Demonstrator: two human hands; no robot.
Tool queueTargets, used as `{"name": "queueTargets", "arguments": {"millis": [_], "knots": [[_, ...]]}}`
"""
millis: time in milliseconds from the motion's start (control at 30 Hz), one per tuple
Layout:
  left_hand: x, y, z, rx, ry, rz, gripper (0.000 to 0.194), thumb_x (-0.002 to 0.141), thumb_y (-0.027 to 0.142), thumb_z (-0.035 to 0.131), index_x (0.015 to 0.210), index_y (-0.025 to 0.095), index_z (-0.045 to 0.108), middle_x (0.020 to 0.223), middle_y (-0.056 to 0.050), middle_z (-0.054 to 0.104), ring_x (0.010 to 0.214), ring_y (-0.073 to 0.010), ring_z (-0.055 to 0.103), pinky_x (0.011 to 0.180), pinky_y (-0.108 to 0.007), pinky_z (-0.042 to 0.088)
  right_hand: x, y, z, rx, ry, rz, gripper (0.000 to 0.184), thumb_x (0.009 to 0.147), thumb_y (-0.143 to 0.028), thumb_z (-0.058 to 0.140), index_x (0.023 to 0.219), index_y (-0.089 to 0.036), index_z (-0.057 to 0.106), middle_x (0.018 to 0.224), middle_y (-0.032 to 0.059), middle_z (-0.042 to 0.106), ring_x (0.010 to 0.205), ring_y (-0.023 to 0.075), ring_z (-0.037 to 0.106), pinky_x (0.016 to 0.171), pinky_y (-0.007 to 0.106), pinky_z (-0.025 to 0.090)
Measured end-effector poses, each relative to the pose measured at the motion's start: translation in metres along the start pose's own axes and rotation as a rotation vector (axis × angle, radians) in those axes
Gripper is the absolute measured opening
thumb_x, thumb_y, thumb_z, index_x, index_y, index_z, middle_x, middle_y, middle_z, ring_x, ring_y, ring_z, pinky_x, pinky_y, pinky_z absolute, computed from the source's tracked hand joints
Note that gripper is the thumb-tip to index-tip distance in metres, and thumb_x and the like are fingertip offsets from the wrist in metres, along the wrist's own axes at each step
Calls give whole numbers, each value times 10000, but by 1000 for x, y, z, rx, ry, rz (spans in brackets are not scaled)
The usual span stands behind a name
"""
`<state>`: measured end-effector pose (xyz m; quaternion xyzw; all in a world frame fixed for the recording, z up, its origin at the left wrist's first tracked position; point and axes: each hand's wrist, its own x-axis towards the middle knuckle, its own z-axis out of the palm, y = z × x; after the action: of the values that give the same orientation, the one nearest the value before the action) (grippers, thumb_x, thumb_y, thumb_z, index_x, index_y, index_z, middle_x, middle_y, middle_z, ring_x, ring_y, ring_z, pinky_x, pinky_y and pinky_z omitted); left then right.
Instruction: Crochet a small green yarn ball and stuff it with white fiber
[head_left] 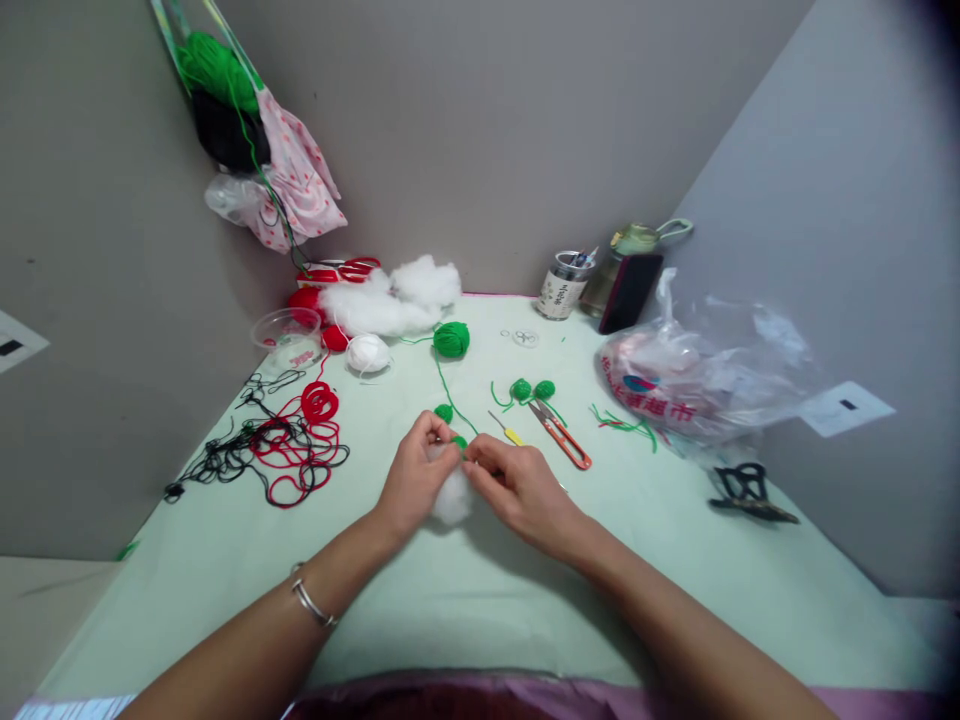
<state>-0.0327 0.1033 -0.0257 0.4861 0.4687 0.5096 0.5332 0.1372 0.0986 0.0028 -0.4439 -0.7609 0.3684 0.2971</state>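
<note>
My left hand [416, 468] is closed around a small green crocheted piece [459, 441], pinching it between thumb and fingers. My right hand [521, 488] meets it from the other side, thumb and fingertips pressed together at the piece's edge; whether they hold the piece, yarn or stuffing I cannot tell. White stuffing [452, 500] lies under both hands. Just beyond my left fingers is a small green crocheted ball [444, 412]. Green yarn runs from a yarn ball [451, 340] toward my right fingers. A yellow-handled crochet hook [513, 436] and orange-handled thread snips [562, 436] lie beyond my right hand.
Two green crocheted balls [520, 389] lie near the snips. Tangled red yarn [300, 450] and black yarn [225, 455] spread at left. White stuffing [375, 308] is heaped behind. A plastic bag [675, 370], phone [631, 293], pen can [562, 287] and black claw clip [750, 494] stand or lie right.
</note>
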Motion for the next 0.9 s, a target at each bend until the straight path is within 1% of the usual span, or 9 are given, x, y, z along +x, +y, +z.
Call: {"name": "queueTargets", "arguments": {"millis": [67,167,233,367,433,567,667,767,900], "knots": [[-2,1,3,43,58,65,229,781,222,734,826,228,509,851,23,531,838,-167,511,809,-289,407,0,-1,2,31,6,9,190,939,-273,537,761,-215,503,591,-82,347,563,109,307,565,264,249],[-6,1,6,59,58,110,205,817,254,722,869,233,524,877,18,532,862,-176,510,829,-298,406,2,2,3,161,48,105,255,928,-358,573,726,-214,513,586,-82,326,563,110,296,539,263,233],[-8,0,6,44,11,96,204,863,327,699,890,235,518,869,17,532,788,-167,505,742,-290,418,5,6,3,186,79,162,297,909,-405,598,697,-214,514,584,-77,329,564,111,296,531,266,225],[-9,-2,4,-4,-97,29,243,946,456,620,942,237,513,866,18,541,637,-132,471,567,-261,384,8,14,3,32,184,185,308,865,-402,637,656,-215,510,572,-65,355,577,120,315,550,273,224],[-7,-3,2,-20,-119,13,262,922,446,669,939,234,517,885,18,543,646,-121,481,563,-246,391,7,15,1,-28,193,171,297,878,-396,630,668,-214,526,557,-64,374,569,123,325,558,276,228],[-3,-3,0,-58,-126,-18,296,875,436,710,921,232,501,855,24,551,627,-120,497,552,-242,414,4,11,-5,10,90,59,250,975,-367,534,777,-214,551,585,-66,414,568,122,351,569,265,258],[0,-2,-1,-61,-76,-19,275,823,363,741,923,223,526,880,16,577,686,-132,535,596,-243,440,1,6,-6,9,-1,-1,185,995,-300,485,839,-218,541,617,-68,427,569,118,365,572,255,267],[1,0,0,-39,-7,-7,211,757,228,767,872,200,593,889,3,600,827,-148,557,698,-227,446,-1,3,-2,-51,-64,-57,92,942,-227,505,852,-222,522,633,-73,416,564,113,351,577,249,267],[0,-3,2,-71,-17,-74,154,792,249,736,828,203,594,771,21,594,685,-134,527,606,-232,408,2,5,4,-127,34,-58,70,871,-229,548,810,-225,513,622,-66,413,572,119,348,589,255,259]]}}
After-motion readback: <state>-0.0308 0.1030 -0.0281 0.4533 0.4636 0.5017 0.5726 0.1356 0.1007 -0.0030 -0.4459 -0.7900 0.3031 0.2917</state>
